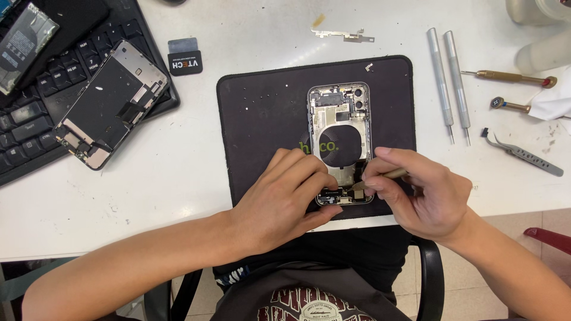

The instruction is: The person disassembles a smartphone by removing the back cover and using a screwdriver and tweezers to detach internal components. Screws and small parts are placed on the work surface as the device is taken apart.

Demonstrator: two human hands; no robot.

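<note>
Tabletop: white tabletop (178, 172) carrying everything.
Mat: black rounded rubber work mat (262, 119) at the tabletop's middle; the landmark.
Keyboard: black computer keyboard (35, 113) well left of the mat, bearing a detached phone screen assembly (110, 102).
Phone: opened silver phone housing with bared insides (340, 128), lying upright on the mat's right half.
Left hand: left hand (285, 199) on the mat, fingers pressed to the housing's lower end.
Right hand: right hand (422, 196) at the mat's lower right, grip pinching a slim brass-coloured tool (380, 177) whose tip meets the housing's bottom.
Drivers: two silver cylindrical screwdrivers (449, 83) right of the mat.
Tweezers: grey metal tweezers (523, 154) farther right.
</note>
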